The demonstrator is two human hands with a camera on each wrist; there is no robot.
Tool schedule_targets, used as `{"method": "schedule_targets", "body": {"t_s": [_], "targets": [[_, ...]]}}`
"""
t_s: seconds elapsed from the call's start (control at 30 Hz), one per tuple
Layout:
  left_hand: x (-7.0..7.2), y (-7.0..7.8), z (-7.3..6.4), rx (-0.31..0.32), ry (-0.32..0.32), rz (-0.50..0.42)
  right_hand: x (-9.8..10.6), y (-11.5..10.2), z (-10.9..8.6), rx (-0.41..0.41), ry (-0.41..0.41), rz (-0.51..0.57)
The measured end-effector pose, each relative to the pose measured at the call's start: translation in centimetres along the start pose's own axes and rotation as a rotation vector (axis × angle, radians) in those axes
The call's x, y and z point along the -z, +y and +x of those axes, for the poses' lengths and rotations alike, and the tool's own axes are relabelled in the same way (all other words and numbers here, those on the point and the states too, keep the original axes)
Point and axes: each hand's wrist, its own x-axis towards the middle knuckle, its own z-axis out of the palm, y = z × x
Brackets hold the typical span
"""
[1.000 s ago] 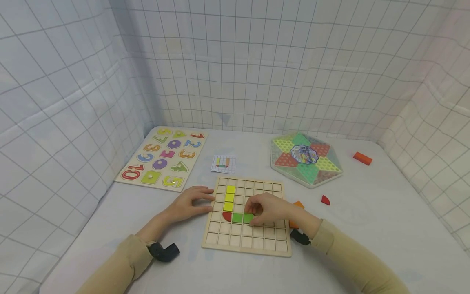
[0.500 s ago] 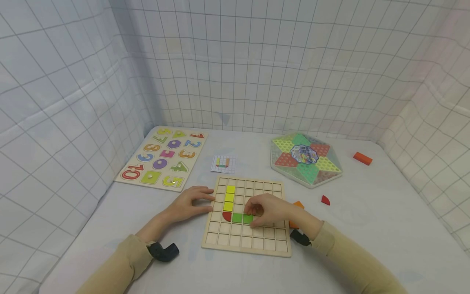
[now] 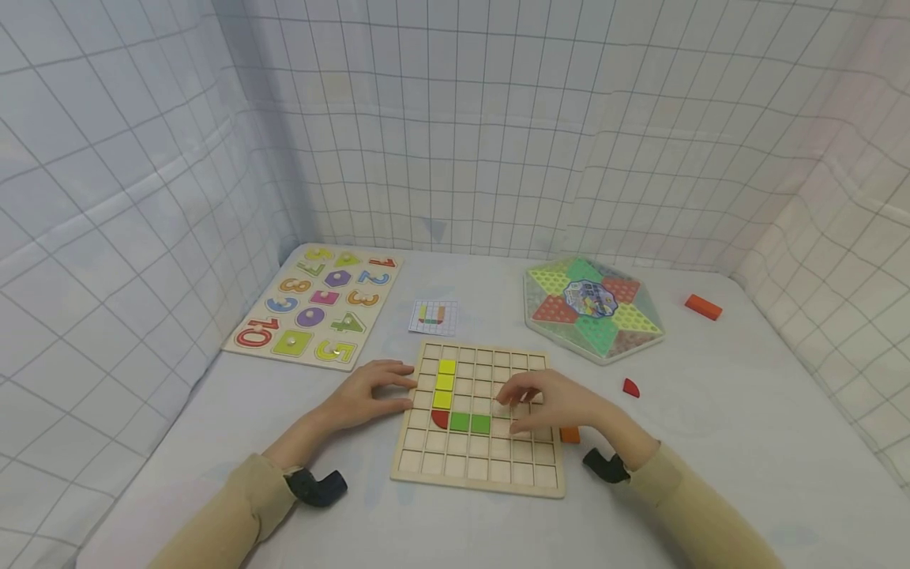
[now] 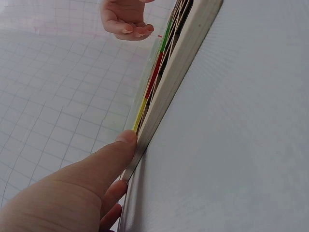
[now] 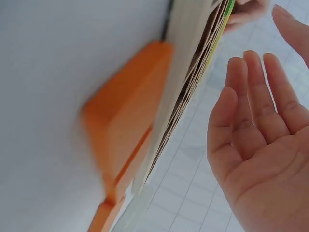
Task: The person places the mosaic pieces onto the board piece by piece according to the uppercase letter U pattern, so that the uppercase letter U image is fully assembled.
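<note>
A wooden grid board (image 3: pixel 478 484) lies on the table before me. Set in its cells are a column of three yellow squares (image 3: pixel 444 382), a red quarter-circle piece (image 3: pixel 440 420) below them, and two green squares (image 3: pixel 471 423) to its right. My left hand (image 3: pixel 361 399) rests beside the board, fingertips touching its left edge. Over the board's right half hovers my right hand (image 3: pixel 558 401), its fingers loosely bent with nothing between them, as the right wrist view confirms. Orange blocks (image 5: pixel 130 96) lie against the board's right edge, partly hidden by that hand in the head view.
Behind the board lies a small pattern card (image 3: pixel 431 318). A number-and-shape puzzle (image 3: pixel 325 298) is at the left, a hexagonal Chinese checkers box (image 3: pixel 592 308) at the back right. A loose red quarter-circle (image 3: pixel 630 388) and an orange-red block (image 3: pixel 703 307) lie further right.
My right hand has let go of the right-hand green square and moved right, off it. That square now shows fully in its cell. The left hand has stayed in place.
</note>
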Motion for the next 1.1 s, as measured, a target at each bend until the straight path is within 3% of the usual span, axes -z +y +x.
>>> {"method": "schedule_targets", "body": {"t_s": [0.3,0.63,0.9,1.1], "targets": [[-0.1,0.1,0.0,-0.003,-0.003,-0.002,2.4,2.3,-3.7,-0.071,0.165,0.038],[0.0,0.0,0.0,0.01,-0.002,0.007,4.3,3.9,-7.1,-0.152,0.38,-0.001],[-0.2,-0.1,0.0,0.005,0.003,0.0,5.7,5.4,-9.2,-0.22,0.46,0.033],[0.0,0.1,0.0,0.004,0.004,-0.005,6.3,6.2,-10.3,-0.284,0.477,0.062]]}}
